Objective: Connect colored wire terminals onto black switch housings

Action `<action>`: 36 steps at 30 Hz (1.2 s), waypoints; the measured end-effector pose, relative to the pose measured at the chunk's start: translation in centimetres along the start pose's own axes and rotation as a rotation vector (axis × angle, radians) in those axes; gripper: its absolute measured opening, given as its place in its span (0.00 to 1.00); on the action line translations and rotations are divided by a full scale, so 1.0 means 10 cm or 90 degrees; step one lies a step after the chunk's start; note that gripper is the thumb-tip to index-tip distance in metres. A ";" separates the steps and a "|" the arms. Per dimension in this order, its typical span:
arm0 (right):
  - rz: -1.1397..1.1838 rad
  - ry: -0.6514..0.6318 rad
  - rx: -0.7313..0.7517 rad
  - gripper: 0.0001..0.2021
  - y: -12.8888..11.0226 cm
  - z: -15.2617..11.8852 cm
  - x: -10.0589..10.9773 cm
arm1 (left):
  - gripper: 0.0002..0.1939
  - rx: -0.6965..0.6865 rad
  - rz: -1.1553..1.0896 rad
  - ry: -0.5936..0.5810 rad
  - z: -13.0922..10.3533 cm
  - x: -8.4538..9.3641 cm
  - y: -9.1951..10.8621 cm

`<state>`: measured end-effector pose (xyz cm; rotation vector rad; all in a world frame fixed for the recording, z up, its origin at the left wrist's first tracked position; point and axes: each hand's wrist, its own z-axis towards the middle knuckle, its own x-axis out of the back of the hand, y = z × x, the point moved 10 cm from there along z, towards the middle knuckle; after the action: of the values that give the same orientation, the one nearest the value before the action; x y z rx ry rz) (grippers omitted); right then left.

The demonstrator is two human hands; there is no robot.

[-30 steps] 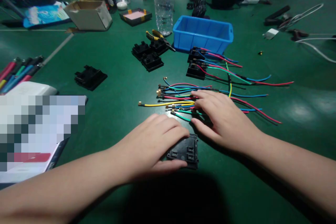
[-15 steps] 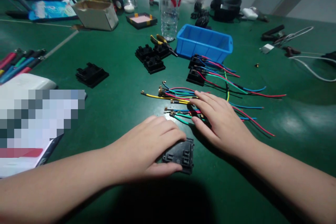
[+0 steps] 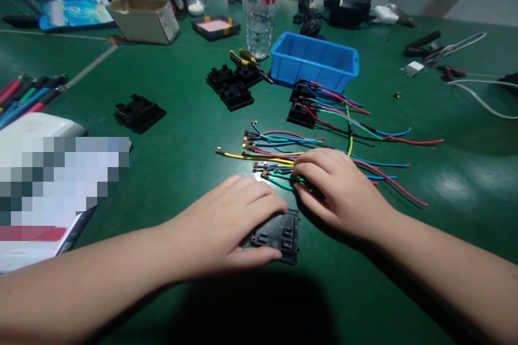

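Observation:
A flat black plastic part (image 3: 279,236) lies on the green table (image 3: 186,135) near its front, and my left hand (image 3: 238,223) grips its left side between thumb and fingers. Up and to the right, my right hand (image 3: 332,188) rests over a spread of coloured wires (image 3: 279,159) with small metal ends, its fingers curled down onto them. Whatever is between those fingertips is too hidden to make out. Beyond the wires sit two black parts (image 3: 301,112) with red, blue and green wires attached.
Behind are a blue bin (image 3: 313,62), a water bottle (image 3: 260,16), pliers (image 3: 246,59) on several black parts (image 3: 236,96), and a cardboard box (image 3: 144,20). Another black part (image 3: 140,113), coloured pens (image 3: 30,94) and a white device (image 3: 50,125) are at left. A person in white sits opposite.
The fingers of my right hand have drawn back and curled closer together on the wires. My left hand keeps its grip on the black part. The view has shifted slightly.

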<state>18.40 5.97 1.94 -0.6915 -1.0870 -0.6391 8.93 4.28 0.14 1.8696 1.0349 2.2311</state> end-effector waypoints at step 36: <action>-0.021 0.095 -0.199 0.08 0.46 -0.08 0.13 | 0.19 0.011 -0.010 -0.003 0.01 0.01 -0.02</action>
<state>22.73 8.09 2.04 -0.8806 -0.8704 -0.8854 8.88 4.51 0.09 1.8667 1.0680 2.2153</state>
